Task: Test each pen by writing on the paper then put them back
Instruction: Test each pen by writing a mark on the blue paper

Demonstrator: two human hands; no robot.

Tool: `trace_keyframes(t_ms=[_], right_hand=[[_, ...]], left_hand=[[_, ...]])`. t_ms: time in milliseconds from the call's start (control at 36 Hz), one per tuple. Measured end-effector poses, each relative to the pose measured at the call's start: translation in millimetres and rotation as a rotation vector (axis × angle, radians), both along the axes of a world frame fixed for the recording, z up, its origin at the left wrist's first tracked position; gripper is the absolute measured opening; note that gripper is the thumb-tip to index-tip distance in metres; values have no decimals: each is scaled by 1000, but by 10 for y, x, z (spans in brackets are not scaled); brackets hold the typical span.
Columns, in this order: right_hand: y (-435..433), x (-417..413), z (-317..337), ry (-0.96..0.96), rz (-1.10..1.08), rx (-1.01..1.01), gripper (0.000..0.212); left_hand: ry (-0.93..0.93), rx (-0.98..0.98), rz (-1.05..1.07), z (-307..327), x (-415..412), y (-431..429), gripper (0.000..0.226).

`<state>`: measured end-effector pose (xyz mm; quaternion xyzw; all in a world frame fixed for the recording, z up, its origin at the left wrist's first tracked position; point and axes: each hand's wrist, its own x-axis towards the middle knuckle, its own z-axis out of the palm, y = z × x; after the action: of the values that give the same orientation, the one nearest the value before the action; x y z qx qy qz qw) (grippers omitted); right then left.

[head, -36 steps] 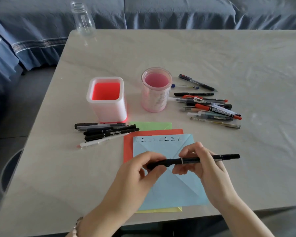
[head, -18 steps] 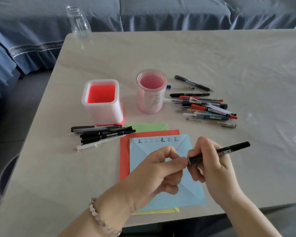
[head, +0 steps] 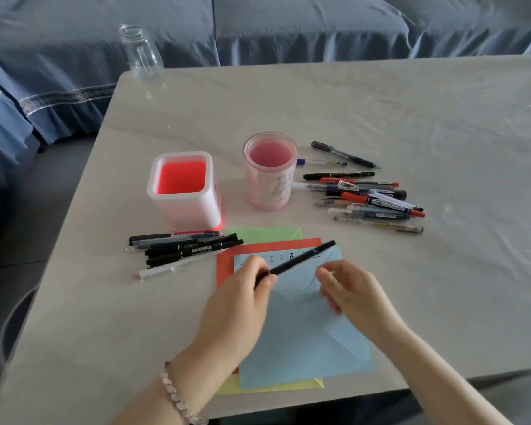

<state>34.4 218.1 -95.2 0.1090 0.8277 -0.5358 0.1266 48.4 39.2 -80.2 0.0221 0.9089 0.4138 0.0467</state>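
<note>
**Black pen in the left hand, over the blue sheet**

The left hand [head: 236,305] pinches the near end of a slim black pen [head: 301,259] between thumb and fingertips. The pen slants up and to the right. Its far end is over the row of handwritten characters along the top edge of the light blue paper sheet [head: 304,342].

The right hand [head: 353,289] hovers just beside the pen, above the same sheet, with its fingers loosely curled. It is blurred, so I cannot tell whether anything is held at its fingertips.

A bead bracelet [head: 175,394] circles the left wrist.

The blue sheet lies on a red sheet [head: 224,265], with a green sheet [head: 264,234] showing behind and a yellow sheet [head: 270,388] at the near edge.

On the pale stone-look table [head: 411,118]:
- A white square pen holder with a red inside [head: 184,207] and a round translucent pink cup [head: 270,191] stand behind the papers.
- A row of mostly black pens [head: 184,248] lies in front of the square holder.
- A loose heap of mixed pens [head: 368,194] lies right of the cup.
- A clear glass bottle [head: 141,53] stands at the far left corner, before a blue sofa cover [head: 288,26].
</note>
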Motion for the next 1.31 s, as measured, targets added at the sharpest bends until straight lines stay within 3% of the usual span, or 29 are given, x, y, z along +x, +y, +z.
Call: trace_keyframes(t_ms=[111, 167, 389, 528, 611, 722, 917, 1000, 1139, 1222, 1306], right_hand=[[348, -336, 84, 429, -40, 446, 20], [504, -542, 173, 513, -42, 587, 24], [776, -983, 13, 234, 138, 983, 35], [704, -896, 24, 346, 137, 935, 29], [593, -752, 67, 411, 136, 820, 28], [448, -557, 92, 462, 140, 696, 23], [233, -302, 165, 476, 231, 549, 18], [144, -218, 205, 475, 309, 512, 22], [-15, -104, 308, 583, 476, 524, 22], [-90, -49, 346, 676, 605, 538, 26], [-128, -9, 351, 823, 623, 561, 23]], left_hand=[[85, 0, 95, -28, -22, -205, 21], [122, -2, 120, -37, -39, -289, 21], [231, -140, 171, -114, -75, -508, 1], [343, -441, 146, -246, -48, -678, 12], [364, -529, 161, -323, -29, -791, 22], [419, -595, 188, -404, -39, -951, 18], [373, -596, 262, -417, -62, -1016, 25], [442, -519, 237, -379, -35, -895, 23], [539, -297, -53, -170, 38, -525, 37], [530, -325, -233, -86, 64, -301, 39], [497, -355, -259, -24, 79, -129, 30]])
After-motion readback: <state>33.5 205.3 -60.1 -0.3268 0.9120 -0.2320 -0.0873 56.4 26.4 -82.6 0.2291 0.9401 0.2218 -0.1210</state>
